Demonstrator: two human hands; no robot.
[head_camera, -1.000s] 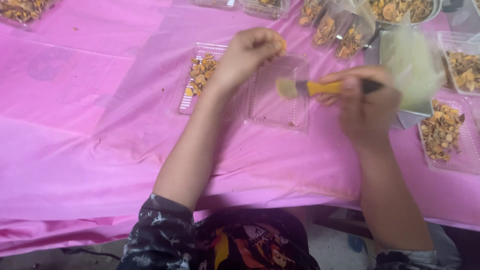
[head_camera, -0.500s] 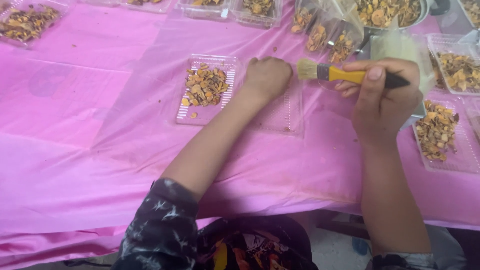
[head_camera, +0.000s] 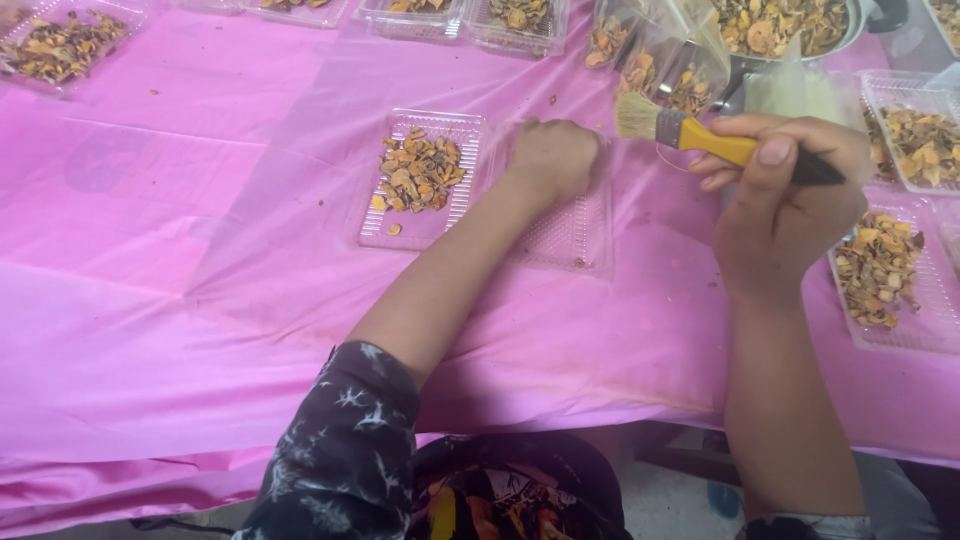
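Since half a second ago the left hand (head_camera: 553, 158) has stayed on the open clear tray (head_camera: 560, 235), while the brush (head_camera: 700, 135) has tipped so its bristles point left, a little lower over the tray's far right corner.

At far left, a clear tray of dried orange-brown chips (head_camera: 62, 45) lies on the pink cloth (head_camera: 180, 300). Near the middle, the filled half (head_camera: 420, 175) of the hinged tray holds a heap of the same chips. Just right of it, the left forearm reaches out from a dark patterned sleeve (head_camera: 340, 450), and the left hand is curled into a loose fist, knuckles up, pressing on the empty half of the tray; what its fingers grip cannot be told.

Along the far edge stand more filled trays (head_camera: 520, 20) and clear bags of chips (head_camera: 650, 60). The right hand (head_camera: 780, 200) is closed around the brush's black end, thumb on top, with the yellow handle and pale bristles sticking out to the left, above the cloth. Beyond it sits a metal bowl of chips (head_camera: 790, 25). At right lie two more filled trays, one far (head_camera: 925, 135) and one near (head_camera: 885, 275).
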